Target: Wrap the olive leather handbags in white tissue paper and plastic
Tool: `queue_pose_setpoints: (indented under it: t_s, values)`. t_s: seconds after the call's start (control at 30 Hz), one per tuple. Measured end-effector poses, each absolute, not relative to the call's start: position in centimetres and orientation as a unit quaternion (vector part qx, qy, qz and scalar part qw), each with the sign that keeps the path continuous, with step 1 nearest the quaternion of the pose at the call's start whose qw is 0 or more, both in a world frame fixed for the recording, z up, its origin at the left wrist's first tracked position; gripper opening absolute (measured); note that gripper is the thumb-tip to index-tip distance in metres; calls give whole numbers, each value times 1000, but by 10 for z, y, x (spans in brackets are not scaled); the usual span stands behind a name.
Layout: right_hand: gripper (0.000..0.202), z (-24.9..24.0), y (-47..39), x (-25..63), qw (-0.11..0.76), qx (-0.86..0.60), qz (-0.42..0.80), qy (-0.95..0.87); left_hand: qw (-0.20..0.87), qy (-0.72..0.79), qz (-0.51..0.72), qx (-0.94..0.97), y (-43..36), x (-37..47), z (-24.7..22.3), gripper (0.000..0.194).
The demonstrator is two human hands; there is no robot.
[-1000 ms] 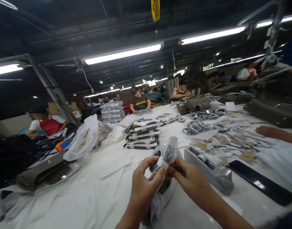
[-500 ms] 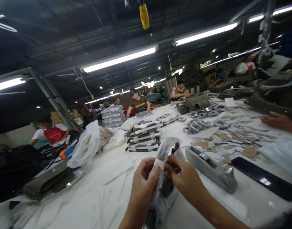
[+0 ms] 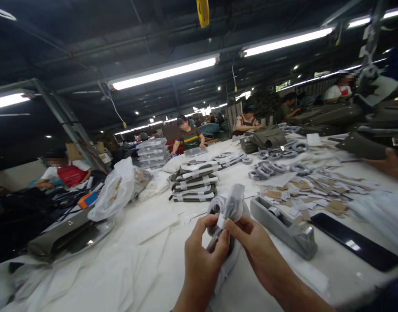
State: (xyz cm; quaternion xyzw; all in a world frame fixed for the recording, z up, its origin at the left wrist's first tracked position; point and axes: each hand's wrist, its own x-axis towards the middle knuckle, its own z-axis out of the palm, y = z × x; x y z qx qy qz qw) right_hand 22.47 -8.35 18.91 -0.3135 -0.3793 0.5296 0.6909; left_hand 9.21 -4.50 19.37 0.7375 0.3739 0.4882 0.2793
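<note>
Left of the dispenser (image 3: 288,234), my left hand (image 3: 204,255) and right hand (image 3: 262,249) pinch the wrap (image 3: 235,203) (translucent, bunched upward).

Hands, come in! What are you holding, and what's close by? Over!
Left hand, right hand: both gripping the wrapped bundle around its white band. Gray tape dispenser close beside right hand. Black phone right of that.

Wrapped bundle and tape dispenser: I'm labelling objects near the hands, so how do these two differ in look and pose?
The wrapped bundle is pinched by the left hand and right hand, while the tape dispenser rests on the table. The wrapped bundle's top shows crumpled, translucent wrap; the tape dispenser has a smooth, rigid-looking body. Both show greyish tones.
</note>
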Motion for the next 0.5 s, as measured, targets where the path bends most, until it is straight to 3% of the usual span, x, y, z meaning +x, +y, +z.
queue_pose_setpoints:
  t_s: [0.23, 0.37, 0.43, 0.5]
  values:
    - [38, 180, -72, 233, 694, -348, 507, -375, 281, 358, 515, 727, -46, 68, 175, 27]
    - [33, 176, -74, 271, 543, -381, 501, -555, 357, 408, 483, 688, -34, 52, 175, 37]
    - [28, 174, -70, 304, 468, -427, 461, -621, 387, 419, 455, 684, -26, 47, 173, 43]
    - [36, 170, -57, 347, 433, -512, 390, -631, 409, 430, 438, 675, -16, 42, 168, 47]
